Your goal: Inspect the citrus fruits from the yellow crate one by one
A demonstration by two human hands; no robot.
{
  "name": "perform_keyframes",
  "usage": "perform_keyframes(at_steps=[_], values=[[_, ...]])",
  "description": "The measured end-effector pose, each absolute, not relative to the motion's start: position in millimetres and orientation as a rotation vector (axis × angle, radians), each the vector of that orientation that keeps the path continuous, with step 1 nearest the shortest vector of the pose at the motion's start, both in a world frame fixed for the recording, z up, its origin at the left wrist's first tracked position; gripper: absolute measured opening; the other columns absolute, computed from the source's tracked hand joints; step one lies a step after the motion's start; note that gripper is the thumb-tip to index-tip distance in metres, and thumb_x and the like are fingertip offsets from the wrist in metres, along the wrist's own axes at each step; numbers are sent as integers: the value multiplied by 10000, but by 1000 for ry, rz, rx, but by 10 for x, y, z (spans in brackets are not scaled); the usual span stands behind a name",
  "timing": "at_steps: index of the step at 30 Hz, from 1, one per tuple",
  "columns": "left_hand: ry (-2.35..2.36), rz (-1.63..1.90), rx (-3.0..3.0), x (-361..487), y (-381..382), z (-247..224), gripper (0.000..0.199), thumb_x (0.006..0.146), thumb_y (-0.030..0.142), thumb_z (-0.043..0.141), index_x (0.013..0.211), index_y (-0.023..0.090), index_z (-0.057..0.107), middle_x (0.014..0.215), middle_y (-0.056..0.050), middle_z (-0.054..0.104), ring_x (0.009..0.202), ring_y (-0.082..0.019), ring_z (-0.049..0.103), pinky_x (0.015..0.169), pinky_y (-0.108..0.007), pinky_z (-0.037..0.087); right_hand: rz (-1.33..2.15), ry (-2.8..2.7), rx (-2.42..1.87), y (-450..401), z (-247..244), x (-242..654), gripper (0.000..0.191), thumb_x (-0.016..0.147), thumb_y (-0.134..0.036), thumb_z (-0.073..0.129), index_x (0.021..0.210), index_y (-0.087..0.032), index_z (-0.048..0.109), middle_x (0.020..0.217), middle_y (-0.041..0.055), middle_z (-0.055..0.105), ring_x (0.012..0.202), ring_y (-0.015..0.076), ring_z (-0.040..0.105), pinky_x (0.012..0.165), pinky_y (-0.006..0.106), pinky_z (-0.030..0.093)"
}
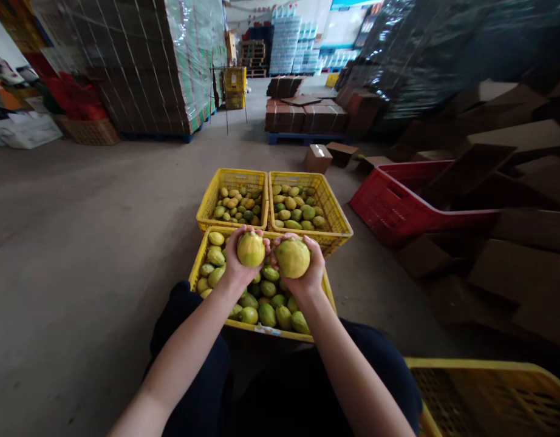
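Note:
My left hand (pixel 242 252) cups a ridged, yellow-green fruit (pixel 251 249) with a small stub at its top. Beside it, my right hand (pixel 302 261) has its fingers round a second, slightly larger yellow-green fruit (pixel 293 258). Both look lemon-like, though I cannot be sure of the kind. The two hands are side by side, raised over the near yellow crate (pixel 273 332). Many green and yellowish fruits (pixel 267 315) fill that crate, and my hands and forearms hide part of them.
Behind stand two more yellow crates of fruit, left (pixel 209 197) and right (pixel 334 212). A red crate (pixel 393 206) with cardboard is at the right, among loose boxes (pixel 526 273). Another yellow crate (pixel 484 365) lies near my right leg. Wrapped pallet stacks (pixel 138 67) rise further back.

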State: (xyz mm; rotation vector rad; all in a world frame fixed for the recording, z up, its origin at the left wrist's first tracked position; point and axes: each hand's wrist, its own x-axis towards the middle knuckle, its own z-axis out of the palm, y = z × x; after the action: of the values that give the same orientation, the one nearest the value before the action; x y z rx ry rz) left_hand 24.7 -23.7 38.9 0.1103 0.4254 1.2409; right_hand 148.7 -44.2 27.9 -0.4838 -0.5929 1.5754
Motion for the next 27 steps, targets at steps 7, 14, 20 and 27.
perform_keyframes(at_steps=[7, 14, 20, 27], values=[[418, 1238, 117, 248, -228, 370, 191, 831, 260, 565, 661, 194, 620, 660, 7, 648, 539, -135, 622, 524, -248, 521, 1564, -574, -501, -434, 279, 1475, 251, 725, -427, 646, 761, -180, 680, 712, 37, 693, 510, 162, 609, 403, 260, 461], [426, 1225, 103, 244, -223, 356, 193, 828, 265, 561, 665, 182, 622, 653, 6, 646, 533, -133, 622, 525, -245, 518, 1566, -586, -497, -437, 280, 1477, 257, 730, -426, 652, 760, -175, 698, 718, 37, 702, 528, 160, 612, 409, 254, 461], [447, 1266, 81, 257, -218, 373, 184, 813, 237, 558, 653, 187, 633, 650, -2, 657, 531, -133, 625, 515, -232, 514, 1562, -557, -521, -431, 258, 1472, 249, 728, -428, 648, 759, -184, 684, 723, 44, 700, 618, 198, 664, 413, 258, 474], [478, 1292, 65, 269, -221, 393, 187, 810, 224, 545, 658, 184, 646, 654, -9, 664, 526, -131, 626, 519, -230, 511, 1561, -552, -536, -427, 266, 1455, 259, 698, -431, 668, 751, -178, 688, 717, 40, 697, 640, 204, 679, 417, 254, 478]])
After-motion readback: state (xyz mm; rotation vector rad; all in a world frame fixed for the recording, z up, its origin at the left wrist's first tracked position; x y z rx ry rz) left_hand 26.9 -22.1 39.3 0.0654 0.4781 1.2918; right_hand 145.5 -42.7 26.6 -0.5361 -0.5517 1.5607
